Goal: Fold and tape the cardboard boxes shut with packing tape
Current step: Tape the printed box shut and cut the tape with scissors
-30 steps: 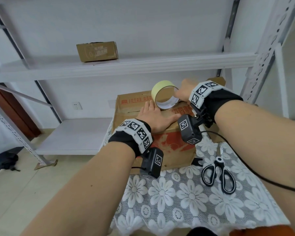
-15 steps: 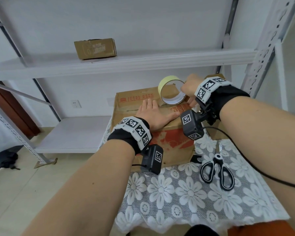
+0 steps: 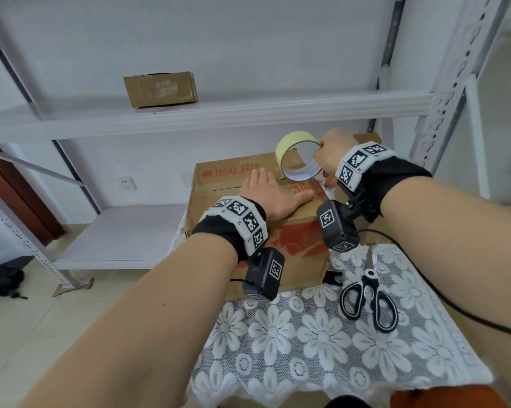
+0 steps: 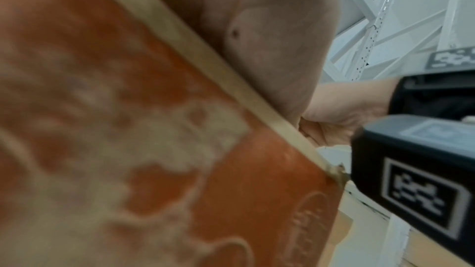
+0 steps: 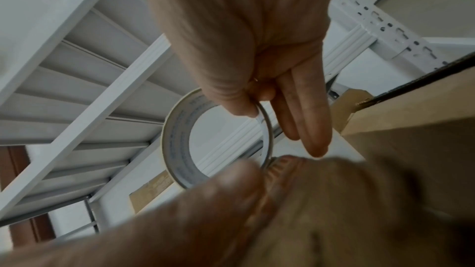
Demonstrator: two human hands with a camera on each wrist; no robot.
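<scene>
A brown cardboard box point(image 3: 219, 178) with red print stands on the lace-covered table, its top flaps folded down. My left hand point(image 3: 273, 195) lies flat on the top flaps, fingers straight, pressing them; in the left wrist view the box's red side point(image 4: 128, 129) fills the picture under my left hand point(image 4: 257, 38). My right hand point(image 3: 332, 156) grips a pale yellow roll of packing tape point(image 3: 295, 142) held on edge above the box's far right corner. The right wrist view has thumb and forefinger pinching the roll of packing tape point(image 5: 177, 143) at its rim, my right hand point(image 5: 257, 96).
Black-handled scissors point(image 3: 369, 301) lie on the lace tablecloth point(image 3: 307, 348) right of the box. A small cardboard box point(image 3: 160, 89) sits on the white metal shelf point(image 3: 248, 113) behind. A lower shelf board point(image 3: 115, 237) lies left of the table. A cable trails from my right wrist.
My right hand has lifted the tape roll up and to the right, off the middle of the box top. The left hand stays pressed flat on the flaps.
</scene>
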